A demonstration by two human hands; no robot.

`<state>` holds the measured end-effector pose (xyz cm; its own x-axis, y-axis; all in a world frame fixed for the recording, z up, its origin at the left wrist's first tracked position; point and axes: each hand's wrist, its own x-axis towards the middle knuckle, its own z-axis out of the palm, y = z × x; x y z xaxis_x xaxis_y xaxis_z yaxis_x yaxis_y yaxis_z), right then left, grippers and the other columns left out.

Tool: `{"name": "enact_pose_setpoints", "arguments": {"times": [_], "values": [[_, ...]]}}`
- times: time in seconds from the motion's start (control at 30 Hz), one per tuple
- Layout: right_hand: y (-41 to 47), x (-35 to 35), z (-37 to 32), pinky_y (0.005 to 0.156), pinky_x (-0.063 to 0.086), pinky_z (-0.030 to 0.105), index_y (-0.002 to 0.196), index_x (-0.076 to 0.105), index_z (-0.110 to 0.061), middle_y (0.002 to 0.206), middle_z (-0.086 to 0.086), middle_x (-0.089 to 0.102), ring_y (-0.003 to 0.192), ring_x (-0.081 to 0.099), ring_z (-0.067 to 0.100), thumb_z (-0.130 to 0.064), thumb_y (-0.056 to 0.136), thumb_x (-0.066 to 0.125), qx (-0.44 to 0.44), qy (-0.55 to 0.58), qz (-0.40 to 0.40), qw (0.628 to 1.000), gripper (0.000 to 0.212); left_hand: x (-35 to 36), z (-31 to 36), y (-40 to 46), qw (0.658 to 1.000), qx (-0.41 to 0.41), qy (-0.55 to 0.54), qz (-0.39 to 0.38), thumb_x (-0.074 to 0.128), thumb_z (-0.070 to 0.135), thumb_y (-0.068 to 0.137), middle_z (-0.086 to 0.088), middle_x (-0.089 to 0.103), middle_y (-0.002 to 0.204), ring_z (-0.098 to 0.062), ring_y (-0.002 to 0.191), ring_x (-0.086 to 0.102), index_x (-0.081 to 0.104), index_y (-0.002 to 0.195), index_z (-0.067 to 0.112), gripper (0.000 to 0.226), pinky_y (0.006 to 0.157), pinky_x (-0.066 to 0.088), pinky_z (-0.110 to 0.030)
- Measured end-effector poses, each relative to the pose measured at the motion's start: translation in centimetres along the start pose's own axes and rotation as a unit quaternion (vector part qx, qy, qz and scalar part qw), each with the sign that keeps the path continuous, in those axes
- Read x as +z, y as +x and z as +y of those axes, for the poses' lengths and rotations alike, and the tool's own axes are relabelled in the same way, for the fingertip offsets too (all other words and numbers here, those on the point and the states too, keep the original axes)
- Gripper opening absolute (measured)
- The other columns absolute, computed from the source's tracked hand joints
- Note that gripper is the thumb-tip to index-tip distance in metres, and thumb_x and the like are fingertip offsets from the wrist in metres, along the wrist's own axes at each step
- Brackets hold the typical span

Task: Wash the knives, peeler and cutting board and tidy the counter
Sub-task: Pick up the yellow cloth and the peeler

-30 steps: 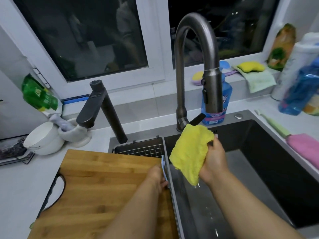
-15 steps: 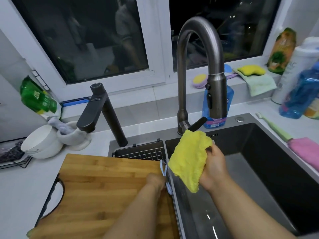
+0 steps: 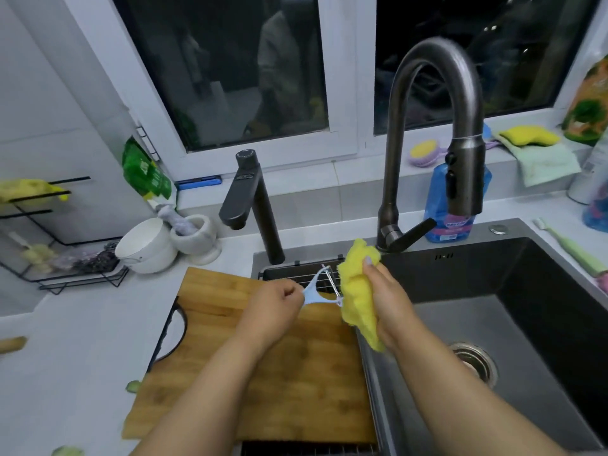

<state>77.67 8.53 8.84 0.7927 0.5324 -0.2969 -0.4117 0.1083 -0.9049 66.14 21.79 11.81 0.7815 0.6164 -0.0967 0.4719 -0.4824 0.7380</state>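
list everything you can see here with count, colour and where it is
peeler: 1, light blue, between the hands
cloth: 1, yellow, beside the peeler blade
cutting board: 1, wooden, over the sink's left end
sink: 1, dark grey, right
tall faucet: 1, dark metal, behind sink
small faucet: 1, black, left of the tall faucet
soap bottle: 1, blue, behind tall faucet
bowl: 1, white, tilted on counter
mortar: 1, white, beside bowl
left hand: grips the peeler handle
right hand: holds the cloth
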Motion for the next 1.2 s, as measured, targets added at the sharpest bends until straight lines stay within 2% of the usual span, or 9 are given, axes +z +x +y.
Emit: {"name": "enact_pose_setpoints", "arguments": {"times": [0.1, 0.2, 0.3, 0.43, 0.63, 0.73, 0.87, 1.0, 1.2], "values": [[-1.0, 2.7, 0.6, 0.094, 0.051, 0.044, 0.116, 0.061, -0.027, 0.108, 0.001, 0.069, 0.1, 0.066, 0.021, -0.039, 0.094, 0.053, -0.051, -0.146, -0.051, 0.987, 0.026, -1.5, 1.1, -1.4, 0.999, 0.039, 0.023, -0.022, 0.05, 0.014, 0.086, -0.009, 0.064, 0.07, -0.01, 0.058, 0.048, 0.068, 0.077, 0.005, 0.021, 0.054, 0.036, -0.024], [-1.8, 4.8, 1.0, 0.09, 0.052, 0.044, 0.109, 0.065, -0.016, 0.101, 0.005, 0.071, 0.096, 0.067, 0.024, -0.028, 0.094, 0.057, -0.09, -0.178, -0.036, 0.979, 0.021, -3.5, 1.1, -2.9, 1.0, 0.013, -0.001, -0.011, 0.051, 0.013, 0.089, -0.009, 0.049, 0.061, -0.013, 0.052, 0.041, 0.062, 0.075, -0.004, 0.025, 0.05, 0.03, -0.024], [-2.2, 6.2, 0.6, 0.085, 0.051, 0.037, 0.101, 0.067, -0.01, 0.095, 0.008, 0.07, 0.092, 0.065, 0.026, -0.024, 0.094, 0.056, -0.127, -0.208, -0.013, 0.97, 0.018, -5.5, 0.6, -4.4, 0.996, -0.047, -0.076, -0.032, 0.046, 0.021, 0.098, -0.009, 0.046, 0.059, -0.012, 0.038, 0.04, 0.051, 0.069, 0.007, 0.032, 0.042, 0.028, -0.019], [-3.5, 8.1, 0.7, 0.084, 0.052, 0.035, 0.101, 0.066, -0.02, 0.095, 0.005, 0.069, 0.09, 0.065, 0.023, -0.033, 0.096, 0.052, -0.092, -0.123, -0.024, 0.988, 0.02, -7.4, 0.0, -6.1, 0.992, -0.087, -0.093, -0.029, 0.042, 0.031, 0.101, -0.002, 0.046, 0.055, -0.011, 0.04, 0.033, 0.046, 0.068, 0.014, 0.038, 0.042, 0.025, -0.018], [-4.7, 8.5, -0.8, 0.085, 0.054, 0.044, 0.102, 0.062, -0.031, 0.106, 0.014, 0.068, 0.095, 0.066, 0.031, -0.041, 0.099, 0.044, -0.08, 0.117, 0.06, 0.988, 0.02, -10.3, -0.6, -6.8, 0.948, -0.19, -0.237, 0.101, 0.042, 0.022, 0.099, -0.006, 0.042, 0.056, -0.011, 0.032, 0.032, 0.049, 0.073, 0.012, 0.028, 0.041, 0.023, -0.013], [-6.2, 9.0, -1.2, 0.082, 0.053, 0.037, 0.092, 0.062, -0.03, 0.098, 0.003, 0.068, 0.089, 0.065, 0.021, -0.04, 0.098, 0.045, -0.135, 0.058, 0.065, 0.987, 0.02, -10.8, -0.9, -6.9, 0.931, -0.193, -0.276, 0.142, 0.04, 0.025, 0.1, -0.007, 0.048, 0.056, -0.014, 0.039, 0.033, 0.055, 0.085, 0.01, 0.026, 0.042, 0.025, -0.016], [-8.6, 11.4, -0.2, 0.06, 0.042, 0.02, 0.081, 0.06, -0.02, 0.076, -0.004, 0.061, 0.068, 0.056, 0.01, -0.034, 0.097, 0.049, -0.237, -0.134, 0.004, 0.962, 0.024, -9.6, -0.1, -7.2, 0.93, -0.172, -0.298, 0.133, 0.038, 0.03, 0.102, -0.009, 0.052, 0.063, -0.016, 0.043, 0.035, 0.057, 0.09, 0.01, 0.03, 0.044, 0.026, -0.017], [-8.9, 12.5, 1.2, 0.062, 0.04, 0.021, 0.086, 0.059, -0.024, 0.077, -0.008, 0.061, 0.074, 0.056, 0.007, -0.043, 0.094, 0.046, -0.276, -0.31, -0.036, 0.909, 0.024, -8.5, 0.8, -7.6, 0.937, -0.154, -0.294, 0.111, 0.037, 0.034, 0.103, -0.008, 0.05, 0.065, -0.014, 0.043, 0.035, 0.056, 0.083, 0.011, 0.036, 0.046, 0.024, -0.019], [-9.8, 12.1, 1.3, 0.069, 0.047, 0.037, 0.085, 0.06, -0.011, 0.073, 0.004, 0.063, 0.073, 0.059, 0.023, -0.056, 0.081, 0.035, -0.261, -0.358, -0.052, 0.895, 0.051, -8.4, 0.3, -7.6, 0.943, -0.154, -0.267, 0.123, 0.037, 0.039, 0.102, -0.004, 0.044, 0.059, -0.016, 0.047, 0.032, 0.048, 0.069, 0.014, 0.043, 0.048, 0.024, -0.023]]}}
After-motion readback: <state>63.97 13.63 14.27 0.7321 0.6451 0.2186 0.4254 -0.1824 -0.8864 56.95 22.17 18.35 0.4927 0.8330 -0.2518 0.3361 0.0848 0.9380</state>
